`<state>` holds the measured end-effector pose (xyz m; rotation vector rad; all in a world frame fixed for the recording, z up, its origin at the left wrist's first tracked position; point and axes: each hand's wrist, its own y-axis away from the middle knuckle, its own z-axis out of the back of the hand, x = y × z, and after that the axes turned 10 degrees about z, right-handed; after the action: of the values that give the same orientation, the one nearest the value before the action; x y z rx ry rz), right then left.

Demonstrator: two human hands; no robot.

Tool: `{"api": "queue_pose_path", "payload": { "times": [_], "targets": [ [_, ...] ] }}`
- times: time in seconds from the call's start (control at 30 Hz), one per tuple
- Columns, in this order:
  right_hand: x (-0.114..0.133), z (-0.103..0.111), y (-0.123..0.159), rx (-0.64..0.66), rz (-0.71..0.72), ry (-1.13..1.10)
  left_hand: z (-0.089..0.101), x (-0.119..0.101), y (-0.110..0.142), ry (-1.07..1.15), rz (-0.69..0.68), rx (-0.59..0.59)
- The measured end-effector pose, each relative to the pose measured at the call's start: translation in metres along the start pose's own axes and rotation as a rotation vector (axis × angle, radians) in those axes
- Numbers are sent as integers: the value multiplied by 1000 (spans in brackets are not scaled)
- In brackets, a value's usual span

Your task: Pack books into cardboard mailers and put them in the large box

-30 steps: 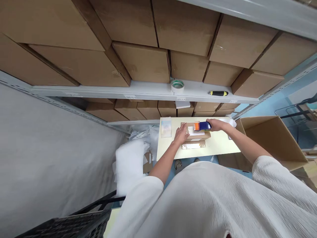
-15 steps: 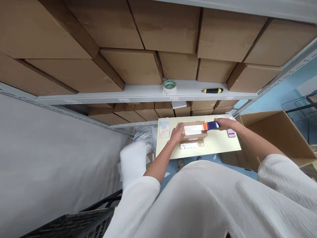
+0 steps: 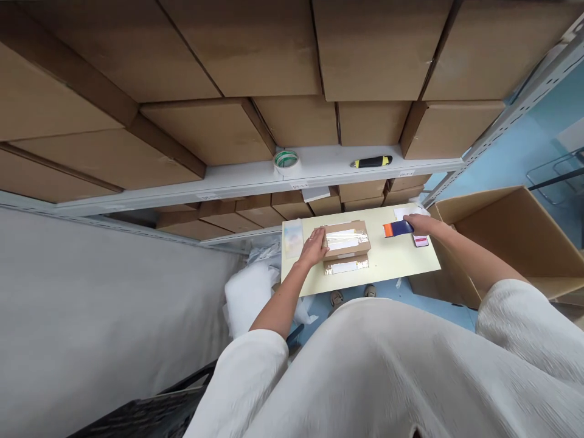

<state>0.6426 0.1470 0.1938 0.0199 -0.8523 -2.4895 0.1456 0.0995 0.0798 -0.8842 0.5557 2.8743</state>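
My left hand (image 3: 314, 246) rests on the left end of a small cardboard box (image 3: 360, 248), its fingers stretched out. Clear shiny tape and a white label (image 3: 342, 239) cover the top of this box. Just in front of it lies a second small box (image 3: 358, 266), also with a label and shiny tape. My right hand (image 3: 420, 224) is closed around a dark blue tool with an orange end (image 3: 400, 229). That tool is over the table (image 3: 392, 261), to the right of the box and apart from it.
A phone (image 3: 420, 241) lies beneath my right hand. Above the table, a shelf (image 3: 328, 166) bears a tape roll (image 3: 286, 161), a yellow-black cutter (image 3: 371, 162) and several large cartons (image 3: 296, 121). A big open carton (image 3: 511, 243) stands right, white wrapping material (image 3: 249, 298) left.
My right hand has drawn the dark blue tool rightward, off the box's right end. My left hand stays on the box's left end. The whole view has shifted slightly.
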Motion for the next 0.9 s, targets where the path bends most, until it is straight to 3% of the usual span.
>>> {"api": "queue_pose_path", "payload": {
  "times": [0.3, 0.63, 0.9],
  "targets": [
    [40, -18, -45, 75, -60, 26, 3, -9, 2, 51, 11, 1],
    [63, -16, -80, 119, -73, 31, 4, -19, 5, 47, 84, 4],
    [82, -4, -108, 103, -110, 19, 6, -23, 6, 32, 42, 10]
  ]
}}
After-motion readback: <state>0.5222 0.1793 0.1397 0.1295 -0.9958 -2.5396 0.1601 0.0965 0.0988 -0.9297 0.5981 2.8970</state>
